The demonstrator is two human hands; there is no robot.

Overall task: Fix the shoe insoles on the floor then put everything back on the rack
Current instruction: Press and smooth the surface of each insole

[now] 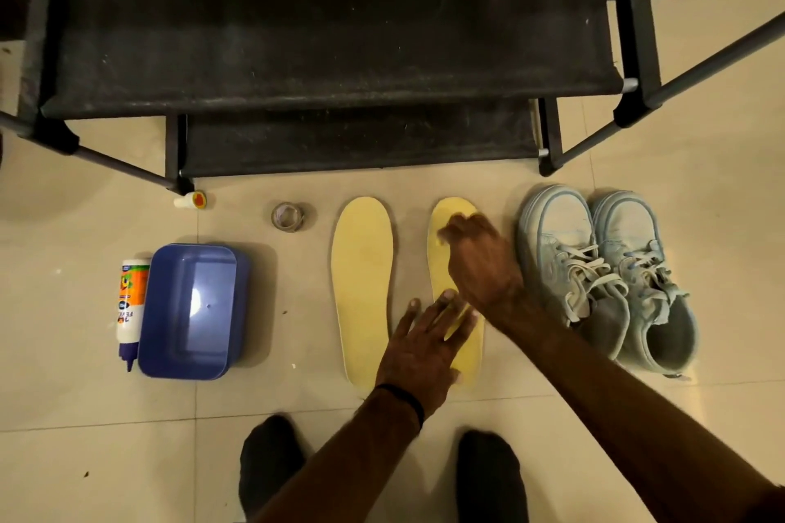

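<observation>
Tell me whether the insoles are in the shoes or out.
Out. Both yellow insoles lie flat on the floor, left of the shoes.

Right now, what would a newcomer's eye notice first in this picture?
Two yellow insoles lie side by side on the floor; the left hand presses flat on the right insole while the right hand hovers above it. Pale blue sneakers stand to their right, a blue tub far left.

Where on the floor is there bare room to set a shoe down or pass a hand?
Bare tile lies between the tub and the left insole, below the tape, and right of the shoes. It is crowded at the right insole, where the left hand and right hand work beside the shoes.
</observation>
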